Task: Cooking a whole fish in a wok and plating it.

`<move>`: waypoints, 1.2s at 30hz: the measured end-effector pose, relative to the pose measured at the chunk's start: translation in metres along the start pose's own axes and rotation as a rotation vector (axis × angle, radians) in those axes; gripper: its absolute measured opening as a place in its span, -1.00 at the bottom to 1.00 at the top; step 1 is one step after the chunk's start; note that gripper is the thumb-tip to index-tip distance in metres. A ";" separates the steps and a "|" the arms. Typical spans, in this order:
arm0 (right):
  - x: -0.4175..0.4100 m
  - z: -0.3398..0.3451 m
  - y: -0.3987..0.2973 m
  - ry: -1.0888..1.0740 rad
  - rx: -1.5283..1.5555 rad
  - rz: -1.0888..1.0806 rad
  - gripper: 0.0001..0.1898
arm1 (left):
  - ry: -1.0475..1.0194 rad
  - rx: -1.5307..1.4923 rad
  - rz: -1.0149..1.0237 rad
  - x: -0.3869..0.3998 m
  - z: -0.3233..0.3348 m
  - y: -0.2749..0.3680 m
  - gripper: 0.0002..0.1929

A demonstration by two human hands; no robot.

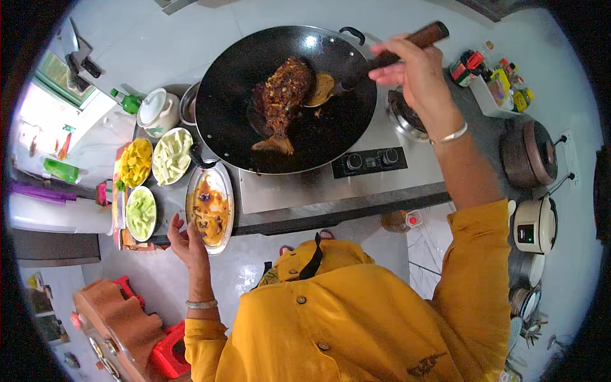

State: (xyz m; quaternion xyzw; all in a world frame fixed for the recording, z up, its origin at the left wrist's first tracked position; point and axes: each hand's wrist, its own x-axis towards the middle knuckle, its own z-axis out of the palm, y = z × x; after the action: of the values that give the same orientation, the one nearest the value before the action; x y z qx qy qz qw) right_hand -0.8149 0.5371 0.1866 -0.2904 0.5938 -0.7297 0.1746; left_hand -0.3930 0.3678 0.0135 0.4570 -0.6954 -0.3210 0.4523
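A dark fish [286,95] coated in chopped seasoning lies in a big black wok [229,71]; its tail points toward me. Beside the fish rests the head of a ladle [321,90], which holds brown liquid. My right hand [415,67], above the wok's right side, grips the ladle's dark handle [427,34], partly with fingers extended. My left hand [191,243] has its fingers apart at the left edge of an oval metal platter [228,191] smeared with orange-brown sauce and dark bits. Whether its fingertips touch the rim I cannot tell.
Plates of cut yellow [135,162], pale [172,156] and green vegetables [142,212] stand left of the platter, near a lidded white pot [157,112]. Stove knobs [372,160] sit before the wok. A second burner [405,114] and condiment bottles [506,86] are at right.
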 end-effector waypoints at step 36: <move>0.004 0.008 -0.002 -0.084 -0.104 -0.027 -0.79 | -0.932 0.845 1.166 0.132 0.308 0.187 -0.81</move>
State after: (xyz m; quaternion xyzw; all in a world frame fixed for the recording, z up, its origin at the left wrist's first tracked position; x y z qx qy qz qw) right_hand -0.8126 0.5294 0.1906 -0.3374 0.6192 -0.6873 0.1742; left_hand -0.7642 0.3259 0.1005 -0.0221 -0.9953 0.0940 0.0047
